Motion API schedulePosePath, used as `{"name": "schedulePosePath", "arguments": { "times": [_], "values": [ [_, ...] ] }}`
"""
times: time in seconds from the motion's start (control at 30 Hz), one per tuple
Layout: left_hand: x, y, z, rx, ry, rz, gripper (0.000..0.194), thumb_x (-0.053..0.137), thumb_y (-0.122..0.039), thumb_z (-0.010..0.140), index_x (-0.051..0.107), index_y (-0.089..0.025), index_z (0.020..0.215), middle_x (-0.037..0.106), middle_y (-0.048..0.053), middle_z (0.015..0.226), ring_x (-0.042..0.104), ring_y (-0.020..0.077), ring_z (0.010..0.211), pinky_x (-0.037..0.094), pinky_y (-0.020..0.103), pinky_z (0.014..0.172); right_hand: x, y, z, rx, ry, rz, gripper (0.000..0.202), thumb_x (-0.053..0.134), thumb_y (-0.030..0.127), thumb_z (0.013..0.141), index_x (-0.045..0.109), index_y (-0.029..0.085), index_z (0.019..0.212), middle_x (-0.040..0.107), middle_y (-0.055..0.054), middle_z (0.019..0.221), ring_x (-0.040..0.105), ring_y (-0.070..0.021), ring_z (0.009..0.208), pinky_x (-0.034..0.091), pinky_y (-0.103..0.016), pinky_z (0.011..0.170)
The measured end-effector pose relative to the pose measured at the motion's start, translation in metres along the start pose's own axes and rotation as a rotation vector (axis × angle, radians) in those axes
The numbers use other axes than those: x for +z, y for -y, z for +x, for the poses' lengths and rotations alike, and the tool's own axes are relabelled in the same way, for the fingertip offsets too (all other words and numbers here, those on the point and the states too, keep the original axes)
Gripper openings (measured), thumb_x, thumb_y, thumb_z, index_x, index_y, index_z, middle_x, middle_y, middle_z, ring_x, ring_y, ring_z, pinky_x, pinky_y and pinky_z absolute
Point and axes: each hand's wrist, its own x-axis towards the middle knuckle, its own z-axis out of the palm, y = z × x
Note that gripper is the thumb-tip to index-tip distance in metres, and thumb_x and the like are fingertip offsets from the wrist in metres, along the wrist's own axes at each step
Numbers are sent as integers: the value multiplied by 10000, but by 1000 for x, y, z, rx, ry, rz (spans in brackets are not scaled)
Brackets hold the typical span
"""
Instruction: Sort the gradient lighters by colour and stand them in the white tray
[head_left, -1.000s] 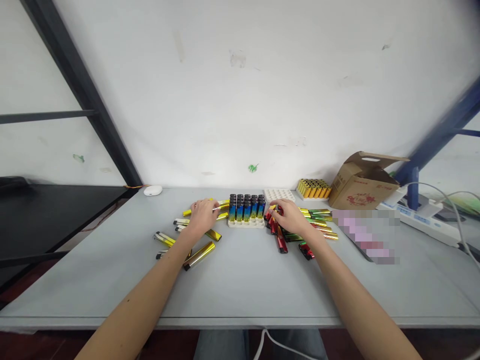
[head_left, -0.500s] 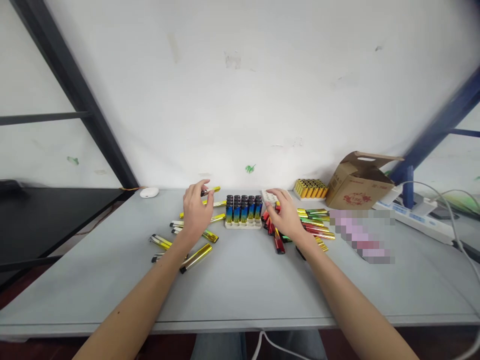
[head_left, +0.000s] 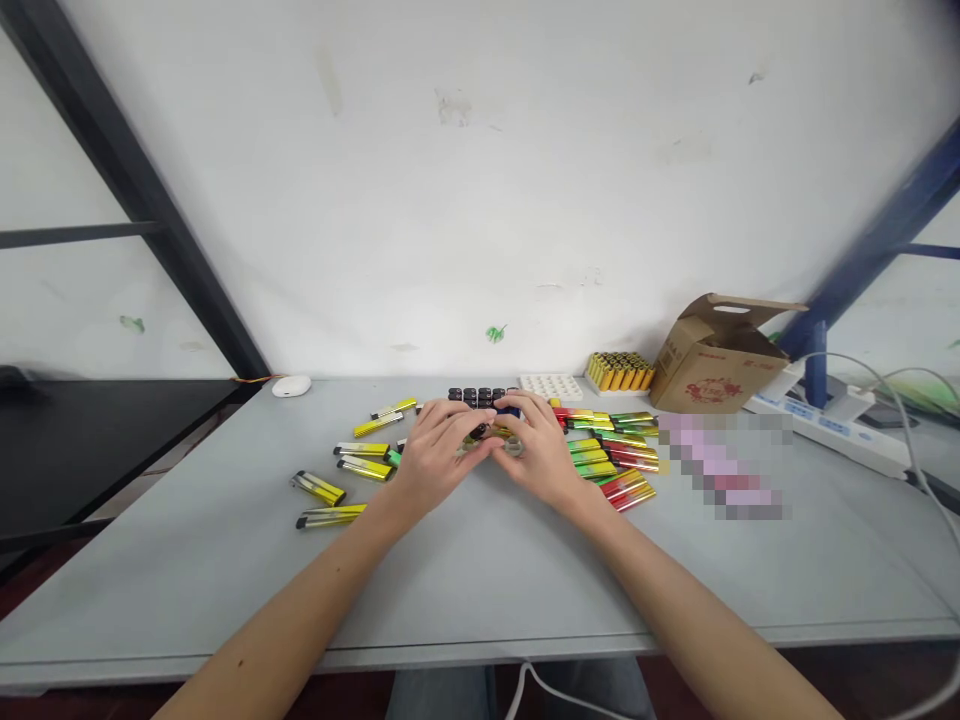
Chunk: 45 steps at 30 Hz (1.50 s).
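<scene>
At the middle of the table my left hand (head_left: 442, 447) and my right hand (head_left: 536, 447) meet in front of a rack of upright blue lighters with black tops (head_left: 471, 396). My left hand is closed around a black-tipped lighter (head_left: 478, 431), most of it hidden by the fingers. The fingertips of my right hand are curled close against it; what they hold, if anything, is hidden. Yellow lighters (head_left: 364, 468) lie loose on the left. Red lighters (head_left: 634, 457) and green lighters (head_left: 592, 457) lie to the right of my right hand.
Behind my right hand lies a white slotted tray (head_left: 551, 386), beside a tray of upright yellow lighters (head_left: 621, 372). An open cardboard box (head_left: 716, 375) and a white power strip (head_left: 847, 432) are at the right. A white case (head_left: 291, 386) sits at the back left.
My left hand has moved right with a lighter, and my right hand has moved left to meet it. Both hands now cover most of the rack's front. The view has shifted slightly.
</scene>
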Motion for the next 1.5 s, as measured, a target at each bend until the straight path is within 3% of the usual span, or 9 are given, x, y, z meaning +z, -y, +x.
{"name": "schedulePosePath", "arguments": {
  "times": [0.13,0.43,0.7,0.87,1.0,1.1,1.17,1.5],
  "values": [
    [0,1,-1,-65,1,-2,452,700,-268,818,493,-240,1219,695,50,981,618,199,926,505,357,820,-1,-1,0,56,55,63,152,554,220,845,635,216,974,682,-79,991,587,-251,1029,468,-416,910],
    [-4,19,-4,-274,88,89,273,554,-285,901,518,-203,1158,632,82,1069,579,215,1013,469,384,903,-10,1,3,519,71,280,190,507,295,849,539,226,1023,664,-4,734,593,-181,624,420,-296,629],
    [-5,22,-6,-382,171,68,205,416,-261,949,571,-191,1064,586,89,1072,536,214,1038,439,394,931,-9,-6,10,806,-11,1009,87,465,232,723,536,195,687,604,-15,709,550,-158,673,430,-277,609],
    [-5,25,-8,-438,209,66,244,372,-279,967,578,-192,1067,560,93,1101,518,215,1063,428,401,940,-16,-12,15,961,-16,1294,278,521,168,604,601,194,869,530,28,664,445,-109,539,348,-236,482],
    [-4,26,-10,-448,220,58,262,361,-294,970,584,-193,1065,550,97,1113,514,219,1078,426,408,945,-23,-14,17,1068,30,1511,161,558,316,700,551,199,811,370,63,594,287,-76,464,224,-204,416],
    [-3,26,-10,-446,219,57,262,363,-298,969,588,-194,1053,552,97,1110,517,221,1076,430,409,941,-27,-14,19,1094,43,1587,337,466,509,790,430,204,651,265,69,559,231,-80,452,215,-203,407],
    [-3,25,-10,-443,226,57,259,362,-296,969,588,-196,1048,554,96,1110,519,222,1073,432,410,938,-29,-14,19,1084,56,1583,400,420,548,809,356,211,605,219,73,537,198,-84,444,216,-203,403],
    [-2,26,-11,-443,243,63,251,372,-275,965,598,-191,1035,551,94,1116,526,213,1063,433,387,933,-23,-14,18,1084,85,1559,349,343,475,767,280,219,539,171,80,485,137,-77,414,184,-206,394]
  ]
}}
